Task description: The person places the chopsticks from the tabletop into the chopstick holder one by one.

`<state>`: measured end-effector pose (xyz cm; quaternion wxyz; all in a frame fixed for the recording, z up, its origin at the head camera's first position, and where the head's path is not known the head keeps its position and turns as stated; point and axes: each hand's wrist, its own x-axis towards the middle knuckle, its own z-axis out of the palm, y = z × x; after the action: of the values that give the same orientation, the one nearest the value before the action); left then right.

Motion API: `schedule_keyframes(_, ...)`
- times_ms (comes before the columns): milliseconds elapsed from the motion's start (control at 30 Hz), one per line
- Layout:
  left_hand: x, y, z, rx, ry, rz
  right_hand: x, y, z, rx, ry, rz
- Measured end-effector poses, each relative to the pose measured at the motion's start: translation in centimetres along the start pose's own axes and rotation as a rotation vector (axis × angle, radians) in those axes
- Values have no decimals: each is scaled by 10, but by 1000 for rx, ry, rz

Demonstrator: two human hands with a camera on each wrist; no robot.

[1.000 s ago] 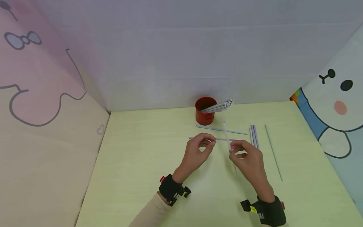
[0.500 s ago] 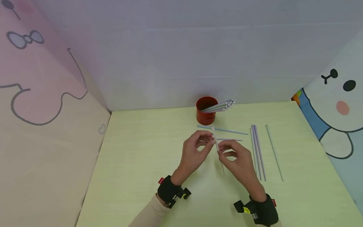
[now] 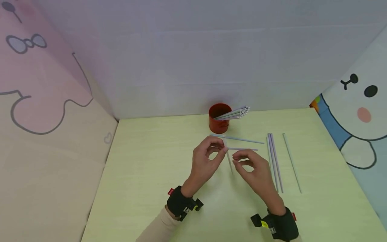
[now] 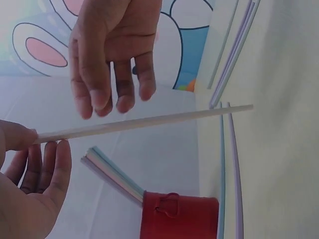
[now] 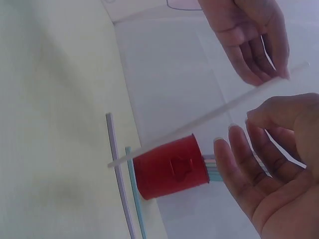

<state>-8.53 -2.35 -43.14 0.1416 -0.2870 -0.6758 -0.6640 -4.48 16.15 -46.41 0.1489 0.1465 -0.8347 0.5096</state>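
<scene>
A slender, straight, off-white rod-like stick (image 4: 129, 123) is pinched near its upper end between the thumb and fingertips of the left hand (image 3: 202, 164), in front of the red cylindrical cup (image 3: 219, 125), on the person's side of it. The stick looks plain, evenly thin along its length and unbent, with a faint pinkish tint in the left wrist view and a slightly blurred edge in the right wrist view. It slopes down from the pinch, its long free part reaching toward the tabletop (image 3: 145, 168); whether the lower tip touches, I cannot tell. The right hand (image 3: 257, 171), in front of the cup and to its right, holds nothing: its fingers are loosely bent just beside the stick, thumb and fingertips apart from it. The 2 hands are near each other but separate. The cup stands upright with a bundle of pale sticks (image 3: 232, 113) leaning out over its right rim. Just in front of the cup lies 1 thin blue stick (image 3: 248, 140), and farther in front, 1 thin lilac stick (image 3: 243, 149) partly hidden by the left hand. To the cup's right and forward lie 3 sticks side by side (image 3: 273, 161), 2 lilac and 1 pale green, with 1 lone pale green stick (image 3: 292, 161) farther right.
</scene>
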Motion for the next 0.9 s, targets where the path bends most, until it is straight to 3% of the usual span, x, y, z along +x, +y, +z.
schedule_keyframes(200,15,13,-14,39,46,43,-6,18,-23,-70,65,32)
schedule_keyframes(500,34,13,-36,92,107,117,-14,40,-60,-242,156,100)
schedule_keyframes(667,46,15,-42,140,154,153,-24,56,-78,-398,164,198)
schedule_keyframes(900,66,18,-45,199,175,208,-43,88,-96,-531,214,323)
